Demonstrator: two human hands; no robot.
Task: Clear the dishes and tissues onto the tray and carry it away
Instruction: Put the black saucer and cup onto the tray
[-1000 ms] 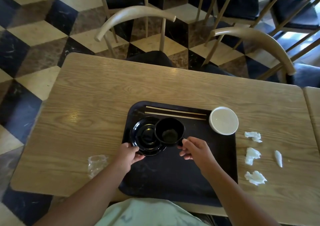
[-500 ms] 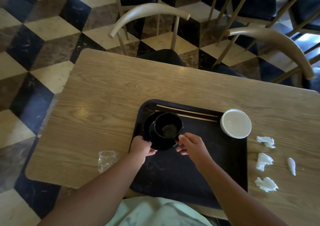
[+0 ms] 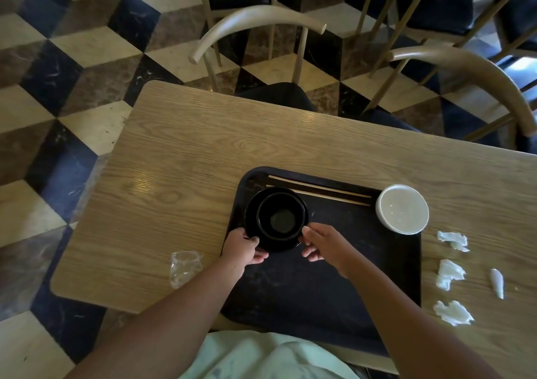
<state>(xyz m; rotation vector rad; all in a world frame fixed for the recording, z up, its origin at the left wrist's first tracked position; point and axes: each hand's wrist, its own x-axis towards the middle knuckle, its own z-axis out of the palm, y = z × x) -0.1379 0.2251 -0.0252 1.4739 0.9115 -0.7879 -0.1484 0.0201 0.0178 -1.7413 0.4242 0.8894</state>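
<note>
Hands steady stacked dishes: left hand pinches the black plate; right hand's loosely curled fingers brace its rim, tissues awaiting on the worktop.

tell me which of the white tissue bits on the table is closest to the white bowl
The crumpled tissue farthest from the person, just right of the white bowl. The other two wads and the thin rolled piece lie nearer the person.

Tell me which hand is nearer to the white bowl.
Right. The right hand sits at the black bowl's right side, left of the white bowl across bare tray. The left hand is farther, at the black plate's left edge.
</note>
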